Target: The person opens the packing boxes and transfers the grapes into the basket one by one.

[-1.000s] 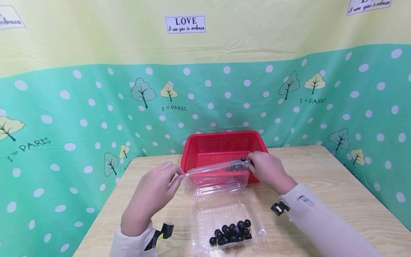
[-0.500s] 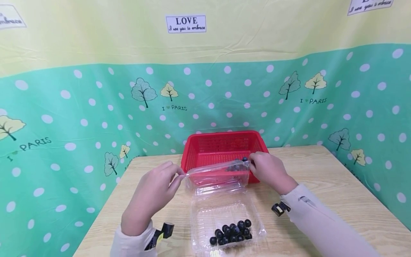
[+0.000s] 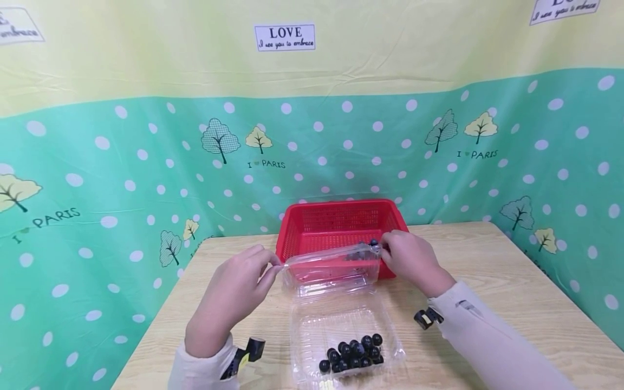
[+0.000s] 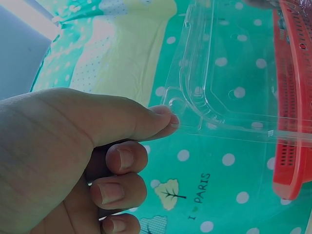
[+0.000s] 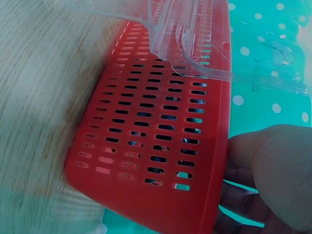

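My left hand (image 3: 234, 292) pinches the upper left corner of a clear plastic clamshell lid (image 4: 200, 97) between thumb and index finger. The lid (image 3: 312, 276) stands tilted up before a red slotted basket (image 3: 312, 211). Its clear tray (image 3: 322, 327) lies on the table, with a cluster of dark round grapes (image 3: 356, 349) near the front. My right hand (image 3: 411, 260) is over the basket's right front corner. In the right wrist view, its fingers (image 5: 241, 197) drop behind the basket rim, so what they hold is hidden. More grapes (image 3: 361, 252) show in the basket.
A light wood-pattern table (image 3: 468, 254) carries everything. Behind and beside it hangs a green and yellow curtain (image 3: 341, 124) with dots and trees. A dark wrist camera (image 3: 253, 349) sits on the left wrist, another camera (image 3: 424, 318) on the right.
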`<action>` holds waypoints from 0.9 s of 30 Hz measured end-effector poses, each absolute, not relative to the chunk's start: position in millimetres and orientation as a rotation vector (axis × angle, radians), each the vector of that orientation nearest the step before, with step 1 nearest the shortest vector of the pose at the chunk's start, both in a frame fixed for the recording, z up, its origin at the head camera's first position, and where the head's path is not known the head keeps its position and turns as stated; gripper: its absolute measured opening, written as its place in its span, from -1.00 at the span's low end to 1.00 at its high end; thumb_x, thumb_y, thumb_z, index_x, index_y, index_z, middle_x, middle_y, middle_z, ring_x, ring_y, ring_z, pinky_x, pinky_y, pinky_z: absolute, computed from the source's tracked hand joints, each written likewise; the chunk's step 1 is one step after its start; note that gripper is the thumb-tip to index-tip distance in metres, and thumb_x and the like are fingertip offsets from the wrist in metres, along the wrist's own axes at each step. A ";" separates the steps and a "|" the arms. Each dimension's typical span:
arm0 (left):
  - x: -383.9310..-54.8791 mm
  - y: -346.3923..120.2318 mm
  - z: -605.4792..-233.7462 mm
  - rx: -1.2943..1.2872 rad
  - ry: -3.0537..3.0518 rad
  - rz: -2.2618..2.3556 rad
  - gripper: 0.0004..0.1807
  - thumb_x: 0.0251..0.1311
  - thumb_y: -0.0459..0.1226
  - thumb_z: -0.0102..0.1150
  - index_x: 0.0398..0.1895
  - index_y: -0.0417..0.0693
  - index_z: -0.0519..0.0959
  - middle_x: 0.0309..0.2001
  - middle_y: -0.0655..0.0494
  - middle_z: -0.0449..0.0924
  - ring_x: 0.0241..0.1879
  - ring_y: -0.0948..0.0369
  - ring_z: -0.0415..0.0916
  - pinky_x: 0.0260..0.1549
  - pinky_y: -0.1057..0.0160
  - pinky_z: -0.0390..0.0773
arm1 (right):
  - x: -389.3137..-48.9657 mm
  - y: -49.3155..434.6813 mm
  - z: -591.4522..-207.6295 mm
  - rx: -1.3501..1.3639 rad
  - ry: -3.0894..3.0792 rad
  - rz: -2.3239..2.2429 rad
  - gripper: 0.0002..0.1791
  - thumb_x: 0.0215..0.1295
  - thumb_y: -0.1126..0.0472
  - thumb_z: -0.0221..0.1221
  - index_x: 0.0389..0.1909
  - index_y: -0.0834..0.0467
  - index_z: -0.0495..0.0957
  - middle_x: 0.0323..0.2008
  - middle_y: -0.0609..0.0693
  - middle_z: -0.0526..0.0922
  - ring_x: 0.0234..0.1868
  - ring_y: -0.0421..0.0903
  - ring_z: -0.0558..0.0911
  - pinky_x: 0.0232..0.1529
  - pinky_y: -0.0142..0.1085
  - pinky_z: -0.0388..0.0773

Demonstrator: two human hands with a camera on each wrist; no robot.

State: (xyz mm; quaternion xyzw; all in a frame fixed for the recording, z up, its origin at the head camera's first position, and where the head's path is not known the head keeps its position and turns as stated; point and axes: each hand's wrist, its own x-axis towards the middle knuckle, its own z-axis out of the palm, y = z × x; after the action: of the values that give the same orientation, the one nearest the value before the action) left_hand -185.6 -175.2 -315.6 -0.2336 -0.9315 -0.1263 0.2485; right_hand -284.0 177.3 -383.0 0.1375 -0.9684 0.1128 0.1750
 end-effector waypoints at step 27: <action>-185.4 -174.8 -315.7 -0.644 -2.544 -0.348 -0.92 0.25 -0.24 0.43 -0.27 0.13 0.69 -0.39 0.35 0.56 -0.51 0.41 0.33 -0.48 0.38 0.45 | -269.8 187.1 -375.2 0.373 -2.754 0.401 -0.87 0.26 0.19 0.38 -0.21 0.11 0.73 -0.36 -0.02 0.66 -0.44 -0.12 0.53 -0.41 -0.26 0.59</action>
State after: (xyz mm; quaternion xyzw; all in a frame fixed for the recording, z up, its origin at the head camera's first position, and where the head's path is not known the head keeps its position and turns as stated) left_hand -185.4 -174.8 -315.7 -0.2360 -0.9318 -0.1275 0.2447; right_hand -269.8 187.1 -375.2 0.1310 -0.9672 0.1408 0.1658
